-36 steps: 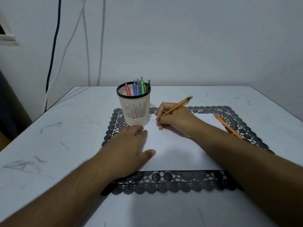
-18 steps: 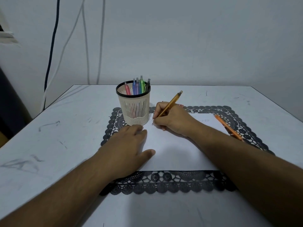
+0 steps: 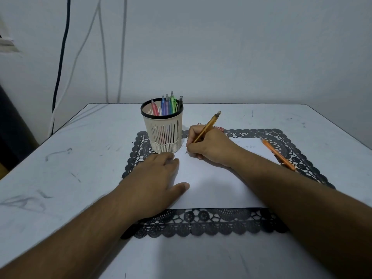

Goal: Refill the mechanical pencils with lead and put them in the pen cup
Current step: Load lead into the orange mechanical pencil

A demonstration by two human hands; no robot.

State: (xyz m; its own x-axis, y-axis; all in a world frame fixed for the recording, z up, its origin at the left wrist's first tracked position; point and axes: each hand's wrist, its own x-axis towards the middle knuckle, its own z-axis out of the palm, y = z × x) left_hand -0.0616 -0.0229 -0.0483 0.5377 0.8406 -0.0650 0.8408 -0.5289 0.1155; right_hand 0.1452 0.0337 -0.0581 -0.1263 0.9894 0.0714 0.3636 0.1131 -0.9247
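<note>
Several coloured mechanical pencils (image 3: 166, 106) are already stood in the cream slotted pen cup (image 3: 164, 133). A yellow-orange pencil (image 3: 207, 126) is gripped by the right hand (image 3: 209, 147) (tip on white paper (image 3: 211, 184), seemingly tested); the left hand (image 3: 159, 178) is laid flat, holding nothing. One orange pencil (image 3: 277, 154) is left lying on the black lace mat (image 3: 201, 220).

A black lace placemat (image 3: 203, 223) lies on the scuffed white surface (image 3: 60, 168), with a white sheet of paper (image 3: 211, 188) on top of it. Dark and pale cables (image 3: 62, 49) hang down the wall behind.
</note>
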